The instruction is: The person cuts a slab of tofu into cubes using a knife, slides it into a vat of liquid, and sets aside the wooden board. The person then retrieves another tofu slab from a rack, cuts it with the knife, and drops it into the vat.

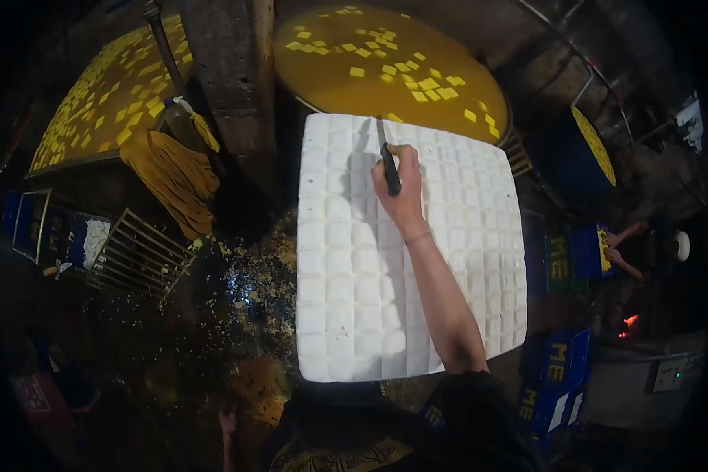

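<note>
A large white slab of tofu [334, 259], scored into a grid of squares, lies flat in front of me. My right hand [401, 185] is closed around the black handle of a knife [392, 175] over the upper middle of the slab. Its thin blade points away from me, toward the far edge, along a line between squares. My right forearm crosses the slab and hides some squares. Low on the left, away from the slab, is my left hand [227, 423], small and dim; its fingers cannot be made out.
Beyond the slab stands a round vat [330, 75] of yellow liquid with floating yellow pieces; another vat [94, 118] is at left. An orange cloth [169, 177] hangs there, above a slatted rack [141, 253]. Blue crates [554, 366] stand right, near another person's hands [625, 248]. Crumbs litter the wet floor.
</note>
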Tool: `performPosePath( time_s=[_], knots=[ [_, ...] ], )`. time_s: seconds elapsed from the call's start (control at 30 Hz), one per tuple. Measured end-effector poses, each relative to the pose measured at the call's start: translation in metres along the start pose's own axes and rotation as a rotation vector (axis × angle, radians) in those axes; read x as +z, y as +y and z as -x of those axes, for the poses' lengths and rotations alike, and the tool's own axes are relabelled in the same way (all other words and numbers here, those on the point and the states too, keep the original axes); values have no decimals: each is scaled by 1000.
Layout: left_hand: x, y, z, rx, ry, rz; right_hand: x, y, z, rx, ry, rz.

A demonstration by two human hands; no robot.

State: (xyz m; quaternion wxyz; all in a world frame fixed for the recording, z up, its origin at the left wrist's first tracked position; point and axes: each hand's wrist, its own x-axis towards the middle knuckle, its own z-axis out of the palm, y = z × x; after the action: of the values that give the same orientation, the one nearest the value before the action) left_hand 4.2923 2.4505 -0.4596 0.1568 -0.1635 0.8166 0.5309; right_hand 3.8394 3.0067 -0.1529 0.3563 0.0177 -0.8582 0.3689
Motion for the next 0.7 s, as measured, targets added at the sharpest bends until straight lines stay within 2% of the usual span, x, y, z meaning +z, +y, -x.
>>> performPosePath(
  time_s=[0.1,0.2,0.23,0.27,0.4,0.47,0.5,0.53,0.57,0.6,0.67,0.7],
  knots=[
    [0,-7,41,-246,7,36,22,20,-20,-55,-16,129],
    [2,-16,49,-279,-28,25,16,17,-10,-20,-74,189],
    [2,-20,48,-265,-45,22,8,12,0,-68,-103,159],
    [2,-24,45,-240,-64,20,0,6,13,-115,-129,129],
    [2,-44,18,-55,-146,3,-64,-57,122,-35,-207,62],
    [5,-64,-2,179,-220,-9,-102,-94,191,-31,-236,107],
    [7,-67,-13,319,-278,40,-120,-112,229,78,-278,109],
    [14,-26,-12,294,-269,302,-137,-137,261,150,-262,72],
    [26,-24,-19,235,-332,640,-157,-153,286,93,-312,142],
    [35,-41,-32,229,-342,646,-176,-169,314,157,-334,142],
    [40,-71,-64,58,-409,716,-209,-193,353,182,-379,41],
    [40,-40,-64,31,-299,478,-220,-207,364,331,-388,-3]
  ],
)
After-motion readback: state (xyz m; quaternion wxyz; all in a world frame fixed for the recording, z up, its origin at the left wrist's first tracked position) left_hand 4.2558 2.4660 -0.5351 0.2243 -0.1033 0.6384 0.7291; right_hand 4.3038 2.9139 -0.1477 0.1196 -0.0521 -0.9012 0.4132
